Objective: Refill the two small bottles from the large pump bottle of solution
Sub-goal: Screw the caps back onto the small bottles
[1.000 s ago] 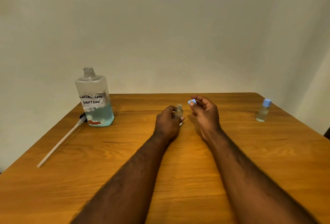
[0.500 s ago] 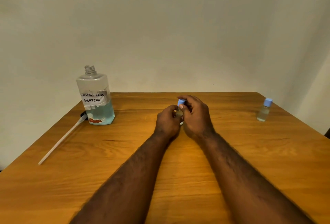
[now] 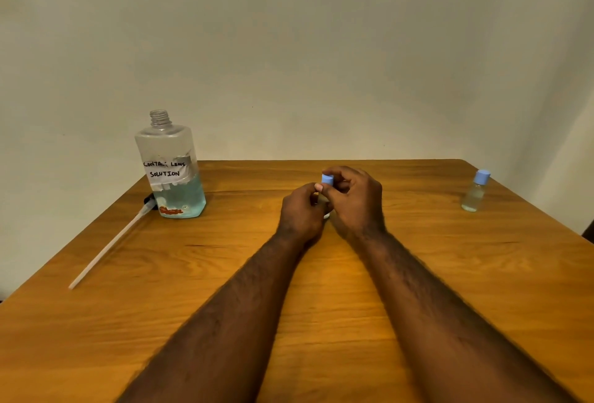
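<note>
A small clear plastic bottle (image 3: 322, 200) is held upright near the middle of the brown wooden table (image 3: 96, 338), enclosed between both hands and largely hidden by them. Its body is gripped by the curled fingers of the left hand (image 3: 302, 209). A light-blue round cap (image 3: 327, 179) is pinched at the bottle's top by the right hand (image 3: 356, 203). A large clear bottle of blue solution (image 3: 170, 171), its neck uncapped, is seen well to the left, with a white pump tube (image 3: 109, 245) laid beside it. A second small blue-capped bottle (image 3: 475, 192) is set well apart near the right edge.
</note>
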